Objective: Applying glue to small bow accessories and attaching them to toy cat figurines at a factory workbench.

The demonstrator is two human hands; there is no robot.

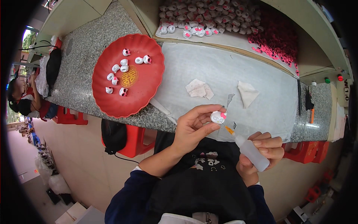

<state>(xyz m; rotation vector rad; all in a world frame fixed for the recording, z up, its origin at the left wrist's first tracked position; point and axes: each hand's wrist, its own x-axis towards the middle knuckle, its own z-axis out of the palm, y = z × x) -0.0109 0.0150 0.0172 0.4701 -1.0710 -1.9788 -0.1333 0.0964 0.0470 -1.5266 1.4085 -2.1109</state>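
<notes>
The left hand (192, 128) pinches a small white rounded figurine with pink patches (218, 117) between thumb and fingertips, holding it above the near edge of the grey speckled stone counter (80, 56). The right hand (263, 153) is closed around a small translucent white squeeze bottle with an orange nozzle (251, 151). The bottle's long axis runs from about four o'clock up to ten o'clock, base low in the palm, nozzle tip pointing up-left and meeting the underside of the figurine (whether it truly touches cannot be told). The two hands sit near each other, joined only through bottle and figurine.

At about ten o'clock from the hands lies a round red scalloped plastic plate (147, 95) carrying ten or so loose white-and-pink figurines (121, 71). At twelve o'clock, a pale grey sheet (261, 71) covers the counter, with two crumpled white tissue scraps (199, 89) on it. Farther off, near one o'clock, a heap of more white figurines (203, 16) sits beside a pile of small pink pieces (276, 39).
</notes>
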